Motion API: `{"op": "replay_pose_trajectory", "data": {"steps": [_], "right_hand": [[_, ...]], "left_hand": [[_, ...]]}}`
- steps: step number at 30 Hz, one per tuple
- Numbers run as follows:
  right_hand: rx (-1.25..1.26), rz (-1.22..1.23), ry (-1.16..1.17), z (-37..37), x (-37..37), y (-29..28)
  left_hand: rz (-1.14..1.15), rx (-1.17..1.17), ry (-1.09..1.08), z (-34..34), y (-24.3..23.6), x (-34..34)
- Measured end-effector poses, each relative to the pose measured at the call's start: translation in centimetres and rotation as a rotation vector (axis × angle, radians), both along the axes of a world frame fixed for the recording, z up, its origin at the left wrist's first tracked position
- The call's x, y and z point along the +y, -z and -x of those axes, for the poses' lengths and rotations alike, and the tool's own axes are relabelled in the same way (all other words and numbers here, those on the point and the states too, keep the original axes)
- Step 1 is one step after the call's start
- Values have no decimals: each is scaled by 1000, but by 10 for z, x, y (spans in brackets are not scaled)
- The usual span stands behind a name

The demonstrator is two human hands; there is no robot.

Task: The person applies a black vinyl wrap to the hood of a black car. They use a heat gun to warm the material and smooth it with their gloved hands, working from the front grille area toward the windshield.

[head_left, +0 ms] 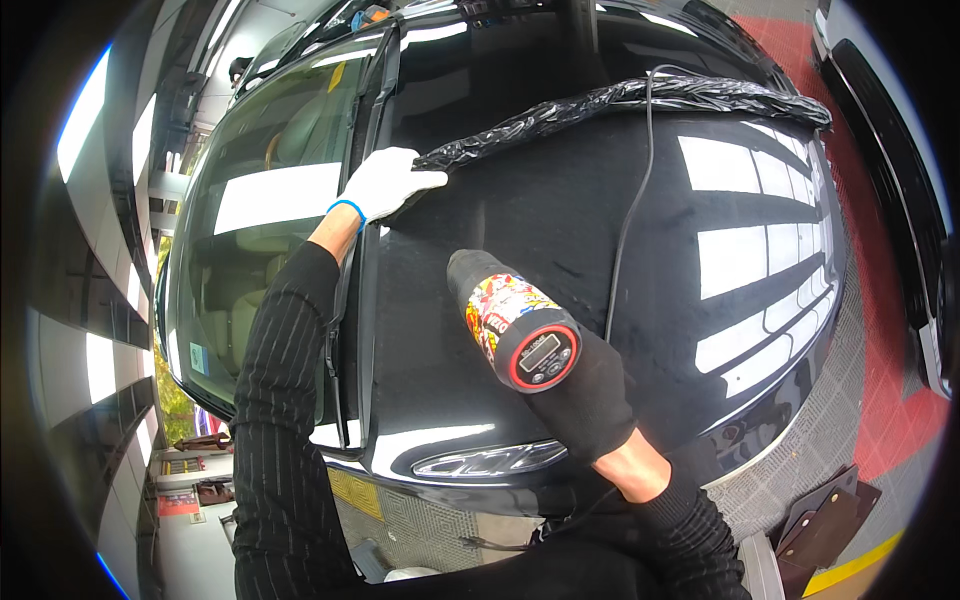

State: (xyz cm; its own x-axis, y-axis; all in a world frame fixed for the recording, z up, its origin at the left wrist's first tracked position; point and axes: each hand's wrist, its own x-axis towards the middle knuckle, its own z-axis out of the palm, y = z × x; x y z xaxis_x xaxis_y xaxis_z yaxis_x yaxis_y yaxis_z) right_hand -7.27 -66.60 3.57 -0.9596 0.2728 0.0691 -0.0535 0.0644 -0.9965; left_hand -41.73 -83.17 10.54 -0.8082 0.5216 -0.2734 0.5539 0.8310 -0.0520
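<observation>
A hot-air gun point(510, 318) in one hand, bunched plastic sheet point(570, 112) in the other

Head view: the left hand point(390, 185), in a white glove with a blue cuff edge, is in the upper left of the frame, fingers curled and thumb stretched out, pinching the left end of the black plastic sheet. That sheet, gathered into a crinkled rope, crosses the top of a black car hood point(430, 300) to the upper right of the frame. The right hand point(590, 400), in a black glove, is just below and right of the centre, wrapped around the gun; its fingers are mostly hidden. The gun has a patterned barrel and a red-ringed panel with a small screen; its nozzle points toward the upper left, over the hood. A thin dark cord point(649, 160) lies over the sheet and runs down the hood toward the right hand. The windshield point(270, 240) fills the left, and red floor tiles point(880, 300) show at the right.
</observation>
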Motion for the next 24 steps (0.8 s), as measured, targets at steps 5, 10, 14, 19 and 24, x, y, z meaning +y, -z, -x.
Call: {"op": "replay_pose_trajectory", "data": {"steps": [5, 10, 14, 19, 24], "right_hand": [[-37, -1, -12, -3, -1, -2], [9, -17, 21, -4, -3, -1], [22, -20, 36, -4, -3, 0], [42, -15, 53, -3, 0, 0], [18, 11, 51, -4, 4, -2]], "left_hand": [[-9, 15, -12, -7, 1, 0], [-47, -17, -31, -15, 0, -1], [-66, -32, -28, -21, -2, 0], [-76, -16, -12, -29, -6, 1], [-86, 49, 131, -38, -9, 1]]}}
